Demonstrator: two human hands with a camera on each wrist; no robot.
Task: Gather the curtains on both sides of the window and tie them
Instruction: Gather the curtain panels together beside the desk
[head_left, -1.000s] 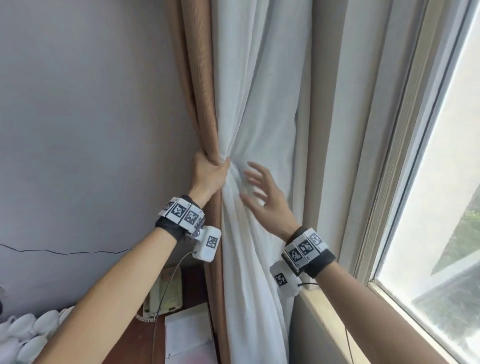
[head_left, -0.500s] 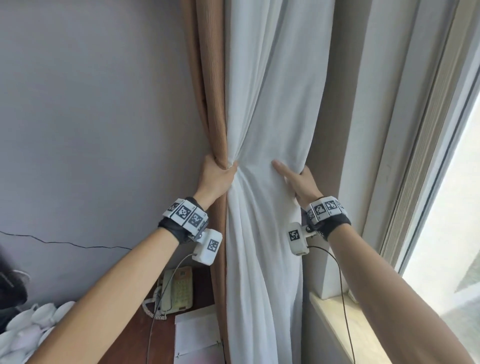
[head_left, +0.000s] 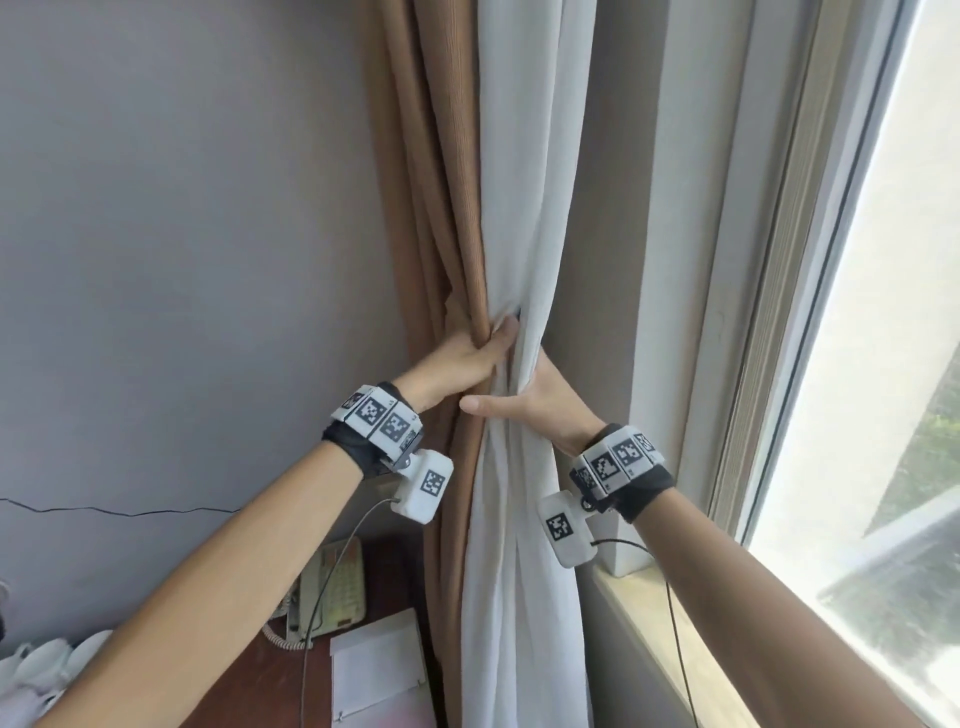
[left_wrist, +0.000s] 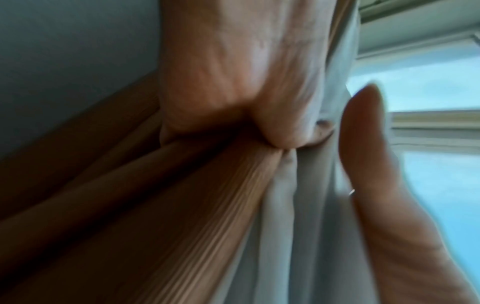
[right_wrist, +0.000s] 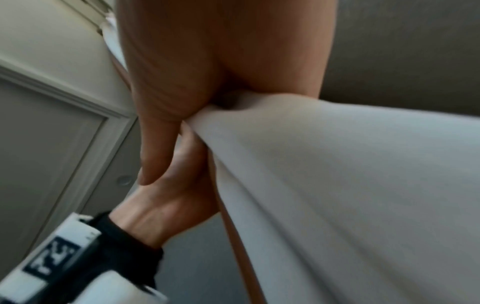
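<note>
A ribbed tan curtain (head_left: 441, 182) and a white curtain (head_left: 524, 156) hang gathered together beside the window frame. My left hand (head_left: 467, 358) grips the bundle from the left, with tan folds (left_wrist: 182, 205) bunched in its fist (left_wrist: 233, 82). Just below it, my right hand (head_left: 535, 400) wraps round the white curtain (right_wrist: 337, 185) from the right. Its thumb lies across the front and its fingers are hidden behind the cloth. The two hands touch, as the right wrist view (right_wrist: 182, 72) shows. No tie-back is in view.
The window (head_left: 883, 364) and its sill (head_left: 649, 639) are on the right, a grey wall on the left. Below the hands a wooden desk (head_left: 249, 675) carries a telephone (head_left: 332, 587), a white pad (head_left: 379, 660) and white cups (head_left: 31, 670).
My right hand went from open in front of the white curtain to wrapped round it just under my left hand. The white curtain is pulled into a narrower bundle.
</note>
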